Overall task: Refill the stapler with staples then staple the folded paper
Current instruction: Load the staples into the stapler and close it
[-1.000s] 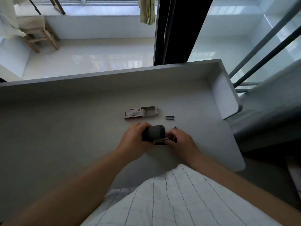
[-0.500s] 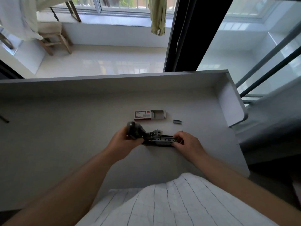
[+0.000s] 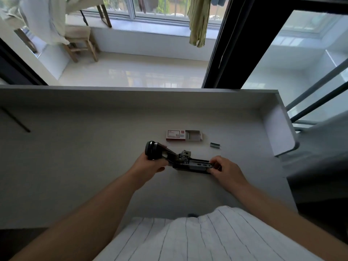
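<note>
1. The stapler (image 3: pixel 180 159) is dark, almost black, and swung wide open: its top arm with a rounded end points up and to the left, while the base with the grey metal staple channel lies flat toward the right, a small metal hinge part standing up between them
2. It sits over the middle of the pale desk (image 3: pixel 75 166), held between both hands; whether the base touches the surface cannot be told
3. The left hand (image 3: pixel 148 166) has its fingers curled round the raised top arm near the rounded end
4. The right hand (image 3: pixel 226 170) pinches the right tip of the base and channel between thumb and fingertips, the other fingers bent loosely
5. Counted: one stapler, one staple box (image 3: pixel 184 135), one loose strip of staples (image 3: pixel 215 145), two hands
6. The staple box is red and white, its inner tray slid out to the right, lying just beyond the stapler; the strip lies near the box on its right, apart from it
7. Folded paper cannot be made out on the desk
8. A raised lip runs along the far and right edges of the desk; a striped shirt (image 3: pixel 207 238) fills the bottom of the view, and a thin dark line marks the desk at far left
9. Nothing lies between the hands and the box or strip
</note>
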